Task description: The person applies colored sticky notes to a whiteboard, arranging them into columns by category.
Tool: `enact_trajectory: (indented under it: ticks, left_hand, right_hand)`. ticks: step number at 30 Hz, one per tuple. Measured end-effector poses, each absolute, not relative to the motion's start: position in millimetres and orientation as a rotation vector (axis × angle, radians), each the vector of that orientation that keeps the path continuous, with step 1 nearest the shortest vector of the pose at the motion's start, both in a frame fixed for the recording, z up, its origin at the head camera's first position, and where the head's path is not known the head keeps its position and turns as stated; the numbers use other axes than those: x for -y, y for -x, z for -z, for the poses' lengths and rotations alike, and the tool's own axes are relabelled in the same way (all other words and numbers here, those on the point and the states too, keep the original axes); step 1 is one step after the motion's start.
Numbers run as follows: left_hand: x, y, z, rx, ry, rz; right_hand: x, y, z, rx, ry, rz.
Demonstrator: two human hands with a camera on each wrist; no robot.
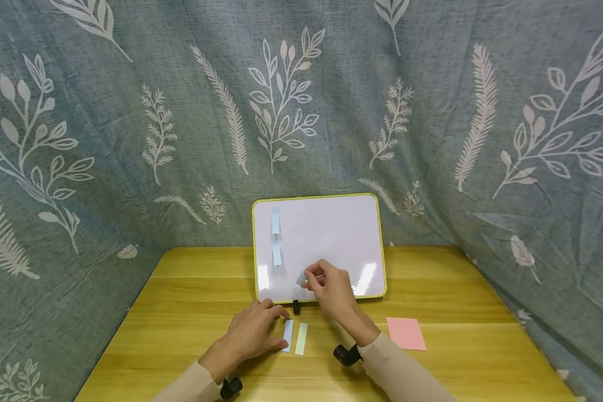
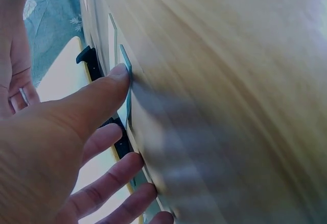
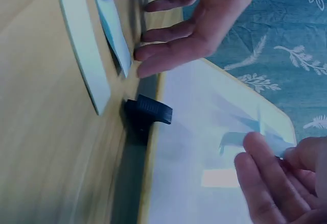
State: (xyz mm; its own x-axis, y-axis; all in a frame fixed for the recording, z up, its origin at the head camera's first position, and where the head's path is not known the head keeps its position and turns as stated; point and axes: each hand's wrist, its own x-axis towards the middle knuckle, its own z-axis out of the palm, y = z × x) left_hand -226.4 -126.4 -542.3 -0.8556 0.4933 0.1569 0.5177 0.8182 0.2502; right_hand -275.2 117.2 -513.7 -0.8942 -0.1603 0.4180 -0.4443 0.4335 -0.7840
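Between thumb and fingers, my right hand (image 1: 334,287) pinches a small light-blue sticky strip (image 1: 300,278) by the lower middle of a yellow-rimmed whiteboard (image 1: 326,240). Whether the strip touches the board is unclear. Two light-blue strips, an upper one (image 1: 275,221) and a lower one (image 1: 277,253), are stuck on the board's left side. On the table, my left hand (image 1: 248,329) presses its thumb on a blue strip pad (image 1: 288,336), its fingers spread loosely at the far end. Just right of that pad lies a pale-green strip pad (image 1: 301,339).
A square pink sticky note (image 1: 406,334) lies on the wooden table (image 1: 191,324) to the right. A black foot (image 1: 296,307) juts from the board's lower edge. Patterned grey-green cloth (image 1: 331,111) hangs behind and along both sides.
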Motion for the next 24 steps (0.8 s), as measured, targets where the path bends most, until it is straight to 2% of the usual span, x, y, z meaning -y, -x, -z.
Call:
enact_trajectory:
  ticks: [24]
  left_hand:
    - [127.5, 222.2, 541.7, 2.879, 0.849, 0.439]
  right_hand:
    - [-108.0, 265.3, 517.2, 2.260, -0.781, -1.431]
